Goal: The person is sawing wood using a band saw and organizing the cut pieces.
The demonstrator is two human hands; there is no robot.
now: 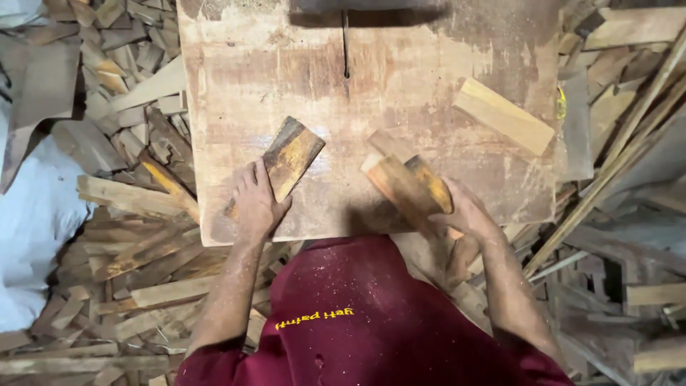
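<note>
1. Left hand (254,204) pressing flat, fingers spread, on dark wood block (286,161), near worktop (400,78) front-left edge.
2. Right hand (461,211) clenched around stacked wood pieces (407,186), front-right edge.
3. Pale offcut (504,116) lying near right edge.

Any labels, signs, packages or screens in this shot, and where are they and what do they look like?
No packages, signs or screens in view.
Printed lettering: one short line across the front of the dark red shirt, at the bottom centre of the picture; yellow on red.
Yellow mark: small patch at the right edge of the wooden table, beside a pale wood block; too small to tell whether it is a label.
</note>
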